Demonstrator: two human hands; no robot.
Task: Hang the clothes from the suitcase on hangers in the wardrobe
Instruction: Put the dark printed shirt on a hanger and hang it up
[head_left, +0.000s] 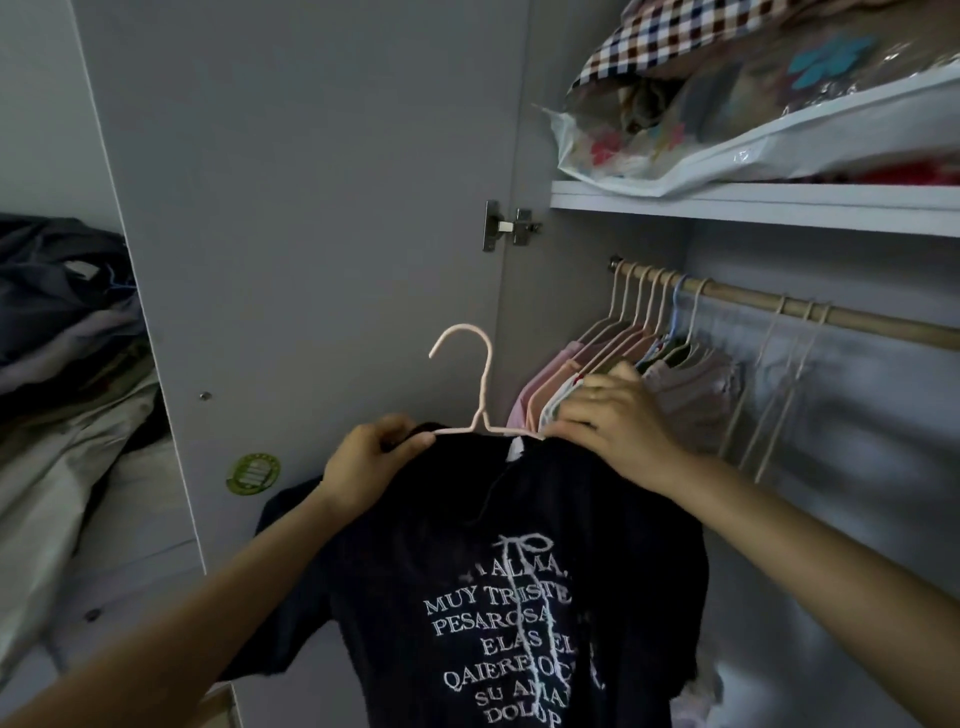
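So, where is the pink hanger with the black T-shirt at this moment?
In the head view, the pink hanger is centre frame, off the rail, held between left hand and right hand.

I log: matt dark cloth T-shirt (519, 571); smooth pink coated hanger (480, 384); wooden rail (852, 317); shiny metal hinge (506, 226); glossy plastic bag (727, 150).

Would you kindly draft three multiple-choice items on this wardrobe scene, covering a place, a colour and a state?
1. Where are the checked bedding and plastic bags?
A. shelf above the rail
B. wardrobe floor
C. on the rail

2. What colour is the T-shirt being held?
A. white
B. black
C. red

3. The pink hanger in the T-shirt is:
A. hooked on the rail
B. held off the rail
C. bare

Key: 1 A, bedding lies on the shelf; 2 B, T-shirt is black; 3 B, both the left hand and right hand hold the hanger short of the rail.
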